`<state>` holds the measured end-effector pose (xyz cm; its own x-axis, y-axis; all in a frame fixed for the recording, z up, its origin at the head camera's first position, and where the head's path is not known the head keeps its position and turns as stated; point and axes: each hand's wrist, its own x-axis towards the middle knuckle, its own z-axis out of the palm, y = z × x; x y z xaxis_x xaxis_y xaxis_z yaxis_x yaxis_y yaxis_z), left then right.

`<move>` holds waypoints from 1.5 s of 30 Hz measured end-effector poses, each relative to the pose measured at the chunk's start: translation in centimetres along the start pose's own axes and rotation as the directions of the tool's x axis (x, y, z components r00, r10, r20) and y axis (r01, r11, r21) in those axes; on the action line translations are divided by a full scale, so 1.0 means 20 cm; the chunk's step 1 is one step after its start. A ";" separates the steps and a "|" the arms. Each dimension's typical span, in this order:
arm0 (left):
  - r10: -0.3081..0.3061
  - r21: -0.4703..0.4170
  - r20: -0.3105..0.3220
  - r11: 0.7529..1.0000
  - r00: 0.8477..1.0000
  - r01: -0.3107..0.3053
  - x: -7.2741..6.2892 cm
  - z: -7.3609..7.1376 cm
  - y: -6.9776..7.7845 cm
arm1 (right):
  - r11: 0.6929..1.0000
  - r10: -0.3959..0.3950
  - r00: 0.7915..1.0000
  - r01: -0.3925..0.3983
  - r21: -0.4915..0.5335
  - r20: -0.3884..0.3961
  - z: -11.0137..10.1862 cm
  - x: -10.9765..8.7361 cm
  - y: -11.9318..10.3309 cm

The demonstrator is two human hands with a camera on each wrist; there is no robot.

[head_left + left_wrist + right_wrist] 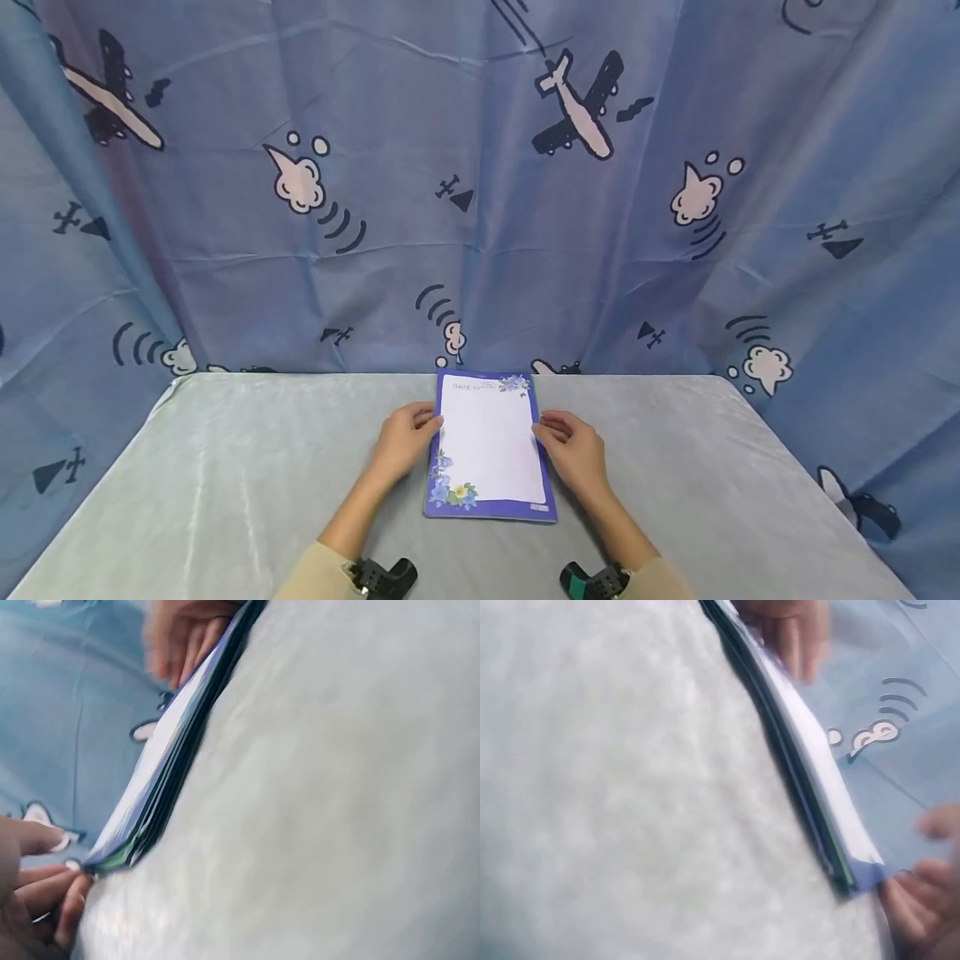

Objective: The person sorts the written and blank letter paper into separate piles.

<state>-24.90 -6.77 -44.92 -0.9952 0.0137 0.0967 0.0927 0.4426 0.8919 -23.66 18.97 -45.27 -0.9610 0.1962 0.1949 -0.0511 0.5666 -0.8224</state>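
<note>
A stack of thin notebooks [491,442] lies flat on the table between my hands. Its top cover has a purple-blue border, a white middle and flowers in two corners. In the left wrist view the stack's layered dark edges [184,746] show. My left hand [405,437] touches the left side with its fingertips, the thumb lifted apart from the fingers. Along the right side, my right hand [576,450] has its fingers at the edge; its thumb [937,821] stands off from the cover in the right wrist view, where the hand is blurred.
A pale plush cloth [247,467] covers the table. Behind it and at both sides hangs a blue curtain [405,208] printed with planes and clouds. Dark wrist devices [384,577] sit at both sleeve cuffs.
</note>
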 end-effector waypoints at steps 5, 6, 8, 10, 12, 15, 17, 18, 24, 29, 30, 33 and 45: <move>0.082 0.008 -0.060 0.997 0.995 -0.081 0.01 0.02 -0.10 | 0.999 -0.039 0.999 0.039 -0.009 -0.008 0.01 -0.02 0.07; 0.092 0.020 -0.069 0.996 0.993 -0.091 0.01 0.01 -0.11 | 0.999 -0.046 0.999 0.046 -0.011 0.000 0.01 -0.02 0.08; 0.113 0.036 -0.079 0.993 0.990 -0.111 0.00 0.01 -0.13 | 0.999 -0.051 0.999 0.051 -0.018 0.013 0.02 -0.02 0.08; 0.128 0.059 -0.085 0.991 0.988 -0.123 0.00 0.01 -0.13 | 0.999 -0.048 0.999 0.048 -0.015 0.018 0.02 -0.02 0.08; 0.139 0.078 -0.089 0.988 0.986 -0.132 0.00 0.02 -0.13 | 0.999 -0.052 0.998 0.052 -0.011 0.019 0.01 -0.02 0.08; 0.138 0.100 -0.095 0.987 0.986 -0.129 0.00 0.02 -0.12 | 0.998 -0.057 0.998 0.057 -0.008 0.023 0.00 -0.02 0.08; 0.138 0.107 -0.098 0.986 0.986 -0.127 0.00 0.02 -0.12 | 0.998 -0.066 0.998 0.066 -0.001 0.023 0.00 -0.02 0.07; 0.137 0.109 -0.099 0.986 0.986 -0.126 0.00 0.02 -0.12 | 0.998 -0.070 0.997 0.070 0.001 0.023 0.00 -0.02 0.07; 0.142 0.114 -0.101 0.985 0.985 -0.131 0.00 0.01 -0.11 | 0.996 -0.085 0.996 0.085 0.000 0.022 0.01 -0.01 0.06; 0.154 0.107 -0.084 0.984 0.985 -0.144 0.00 0.02 -0.11 | 0.997 -0.078 0.996 0.078 0.009 0.031 0.00 -0.01 0.07; 0.155 0.104 -0.081 0.984 0.985 -0.146 0.00 0.02 -0.11 | 0.997 -0.077 0.997 0.076 0.008 0.032 0.00 -0.02 0.07; 0.157 0.099 -0.083 0.984 0.984 -0.148 0.00 0.02 -0.11 | 0.997 -0.076 0.997 0.076 0.002 0.030 0.00 -0.02 0.07; 0.160 0.093 -0.110 0.984 0.981 -0.150 0.00 0.03 -0.12 | 0.998 -0.064 0.998 0.064 -0.028 0.023 0.01 -0.02 0.06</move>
<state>-25.14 -7.26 -47.29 -0.9582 -0.0143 0.2859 0.2377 0.5167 0.8225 -23.49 19.45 -46.50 -0.9617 0.1414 0.2348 -0.1053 0.6002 -0.7929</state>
